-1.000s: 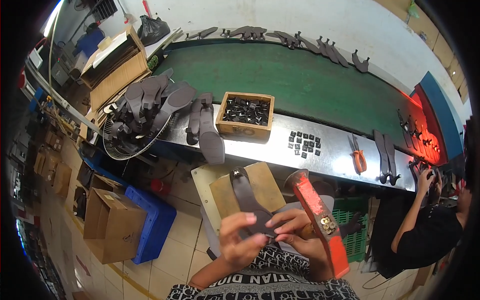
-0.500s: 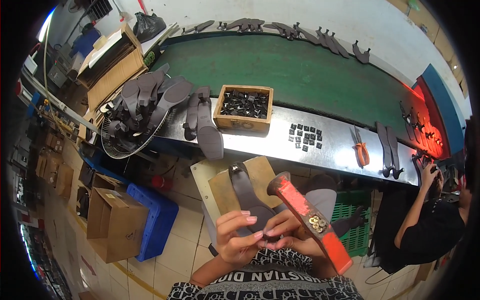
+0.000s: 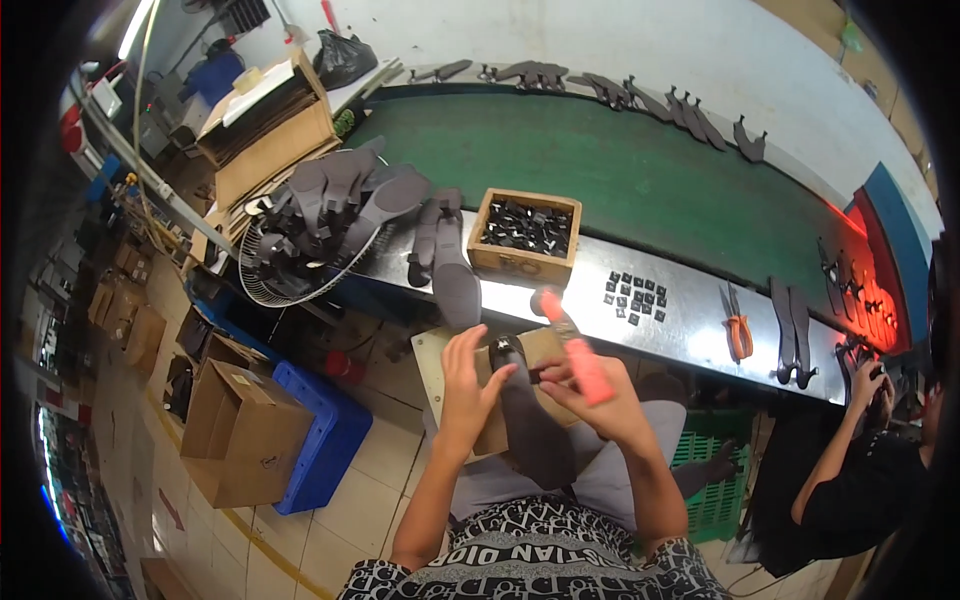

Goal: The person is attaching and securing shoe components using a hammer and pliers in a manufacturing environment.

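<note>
A dark shoe sole [image 3: 535,430] lies lengthwise over the board in front of me, its narrow heel end pointing away and showing a small shiny spot. My left hand [image 3: 468,395] is beside the heel end on its left, thumb and fingers apart, holding nothing. On the other side, my right hand [image 3: 600,395] has a red hammer [image 3: 583,368] in its grip, the head pointing up and away. Its thumb and fingertips come together by the sole's edge at a small dark piece, too blurred to make out. The tan board [image 3: 545,345] shows around the sole.
Beyond, a metal ledge [image 3: 690,318] bears a wooden box [image 3: 575,250] of small black pieces, rows of black pieces [image 3: 636,296], and orange-handled pliers [image 3: 738,335]. Left stands a wire basket [image 3: 262,280] of soles. A co-worker [image 3: 850,460] sits at right. Behind runs a green belt [image 3: 600,160].
My hands have moved forward from near my body, the left parting from the right to the heel end. The hammer has moved away from me with the right hand. The view has shifted.
</note>
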A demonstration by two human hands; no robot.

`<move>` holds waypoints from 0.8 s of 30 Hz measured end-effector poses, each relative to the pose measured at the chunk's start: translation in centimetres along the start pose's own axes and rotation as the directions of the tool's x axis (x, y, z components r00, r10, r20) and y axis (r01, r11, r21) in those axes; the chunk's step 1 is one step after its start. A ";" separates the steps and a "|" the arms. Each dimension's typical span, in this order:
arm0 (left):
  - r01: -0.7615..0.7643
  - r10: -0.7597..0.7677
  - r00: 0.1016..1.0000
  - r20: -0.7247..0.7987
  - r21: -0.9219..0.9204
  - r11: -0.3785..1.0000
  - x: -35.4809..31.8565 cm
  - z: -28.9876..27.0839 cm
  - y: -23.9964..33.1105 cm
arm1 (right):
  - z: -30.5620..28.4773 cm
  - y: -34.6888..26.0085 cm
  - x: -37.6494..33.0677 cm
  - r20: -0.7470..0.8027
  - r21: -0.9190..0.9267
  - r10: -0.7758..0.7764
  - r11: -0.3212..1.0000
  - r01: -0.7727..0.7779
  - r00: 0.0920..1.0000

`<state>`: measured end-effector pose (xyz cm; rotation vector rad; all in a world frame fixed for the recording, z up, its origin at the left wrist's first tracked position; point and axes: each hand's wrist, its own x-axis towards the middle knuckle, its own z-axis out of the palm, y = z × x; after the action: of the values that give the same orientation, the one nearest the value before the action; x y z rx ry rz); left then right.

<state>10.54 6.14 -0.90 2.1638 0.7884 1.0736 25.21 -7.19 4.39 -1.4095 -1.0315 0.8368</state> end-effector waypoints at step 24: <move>0.186 -0.132 0.976 0.176 -0.339 0.922 -0.6 0.8 -3.9 | 1.5 2.7 6.1 0.234 -0.354 -0.310 0.856 0.377 0.922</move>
<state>10.00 8.08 -4.40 1.8175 0.6345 0.8807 26.38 -0.94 1.94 -1.4342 -1.6008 0.5017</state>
